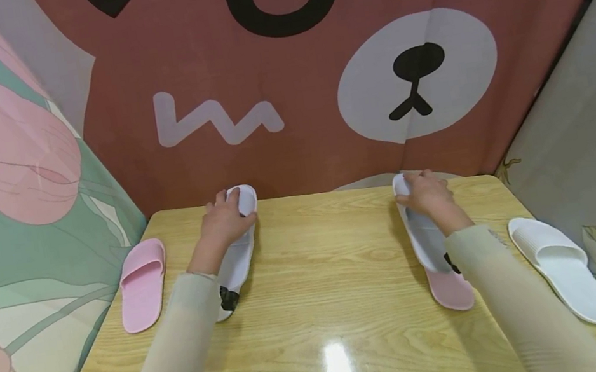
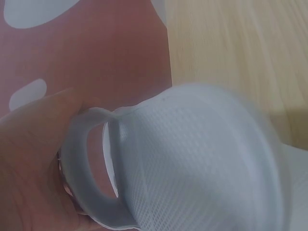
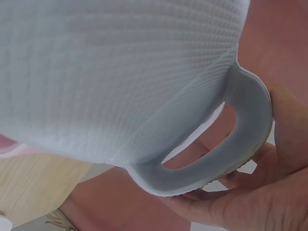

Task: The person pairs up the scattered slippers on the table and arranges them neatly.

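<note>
My left hand (image 1: 222, 223) grips a white slipper (image 1: 239, 262) by its strap (image 2: 79, 163), near the table's far edge. In the left wrist view its textured footbed faces the camera, and a white shape (image 2: 297, 168) shows past its heel. Farther right, my right hand (image 1: 430, 195) holds another white slipper (image 1: 423, 235) by the strap (image 3: 255, 115), thumb on one side and fingers around the other. This slipper is tilted and overlaps a pink slipper (image 1: 454, 292), of which mainly the rear part shows in the head view.
A second pink slipper (image 1: 144, 292) lies at the table's left edge. Another white slipper (image 1: 567, 268) lies along the right edge, beside my right sleeve. Behind the wooden table (image 1: 317, 273) hangs a brown bear-print cloth (image 1: 294, 83), with printed cloths on both sides.
</note>
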Demonstrator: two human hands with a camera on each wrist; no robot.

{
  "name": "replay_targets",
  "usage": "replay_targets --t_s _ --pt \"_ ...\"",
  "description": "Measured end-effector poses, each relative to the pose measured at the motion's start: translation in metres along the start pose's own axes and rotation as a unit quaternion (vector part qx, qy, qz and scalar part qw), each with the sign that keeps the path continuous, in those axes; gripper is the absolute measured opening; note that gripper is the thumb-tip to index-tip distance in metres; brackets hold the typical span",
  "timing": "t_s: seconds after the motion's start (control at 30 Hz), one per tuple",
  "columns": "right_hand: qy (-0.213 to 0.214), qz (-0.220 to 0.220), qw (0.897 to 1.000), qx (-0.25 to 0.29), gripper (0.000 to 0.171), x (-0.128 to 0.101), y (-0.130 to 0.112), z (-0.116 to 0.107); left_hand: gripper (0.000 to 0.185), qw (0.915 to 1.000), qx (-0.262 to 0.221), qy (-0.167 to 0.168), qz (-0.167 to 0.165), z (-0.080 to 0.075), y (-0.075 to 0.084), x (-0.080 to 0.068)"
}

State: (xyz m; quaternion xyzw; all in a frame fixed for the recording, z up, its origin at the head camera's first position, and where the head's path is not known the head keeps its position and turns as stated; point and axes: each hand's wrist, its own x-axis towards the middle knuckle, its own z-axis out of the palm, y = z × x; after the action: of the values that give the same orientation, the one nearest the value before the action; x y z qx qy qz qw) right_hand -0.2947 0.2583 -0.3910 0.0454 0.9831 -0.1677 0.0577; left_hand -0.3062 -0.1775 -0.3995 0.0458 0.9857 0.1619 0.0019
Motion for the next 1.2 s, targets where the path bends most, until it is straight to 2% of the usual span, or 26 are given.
replay_targets --t_s 0.47,1.2 --pt "-0.011 0.008 1.0 0.0 0.076 0.001 -0.006 0.003 0.083 1.0 -0.005 0.0 -0.005 0.002 0.005 0.001" --pt "-0.005 0.0 1.0 0.008 0.074 0.003 -0.018 0.008 0.083 0.9999 -0.008 -0.008 -0.005 0.007 0.014 0.001"
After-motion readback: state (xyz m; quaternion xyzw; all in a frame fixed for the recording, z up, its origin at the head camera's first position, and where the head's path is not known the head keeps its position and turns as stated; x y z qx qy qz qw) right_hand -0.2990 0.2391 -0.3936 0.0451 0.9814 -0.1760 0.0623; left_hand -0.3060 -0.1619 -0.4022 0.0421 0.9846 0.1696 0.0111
